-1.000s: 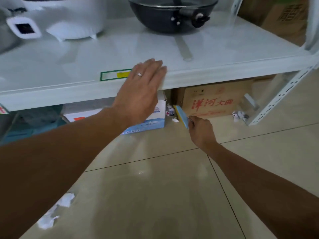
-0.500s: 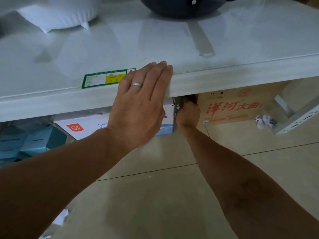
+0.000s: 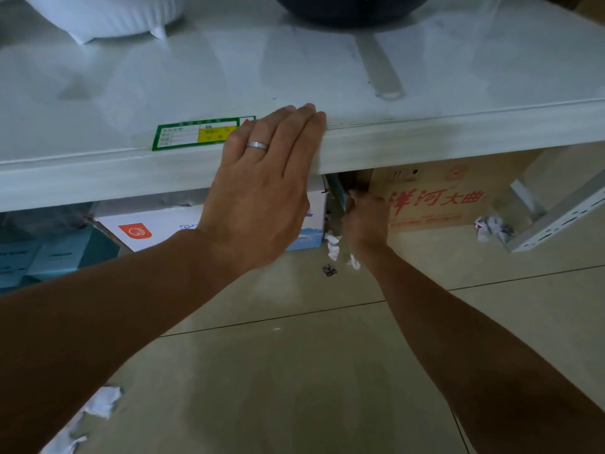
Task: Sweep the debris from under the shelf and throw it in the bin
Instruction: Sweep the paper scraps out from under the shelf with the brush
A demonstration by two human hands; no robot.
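The left hand lies flat and released, fingers straight together, palm against the front edge of the white shelf; a silver ring sits on one finger. The right hand reaches into the gap under the shelf, clenched around a thin blue-edged tool whose far end is hidden in shadow, so what kind of tool it is cannot be told.

Two cartons stand on the floor under the shelf: a white box with a red emblem to the left of the gap and a brown cardboard box printed with red characters to the right. Both are closed, their contents unseen. Further left are teal packages, too dim to count.

The debris lies as paper scraps on the tiled floor: two white scraps beside the right wrist, one small dark scrap just in front of them, one crumpled wad near the shelf's perforated leg, and white torn pieces at the lower left.

On the shelf stand a white appliance and a dark pan, both cut off by the frame; a green-bordered label is stuck at the edge.
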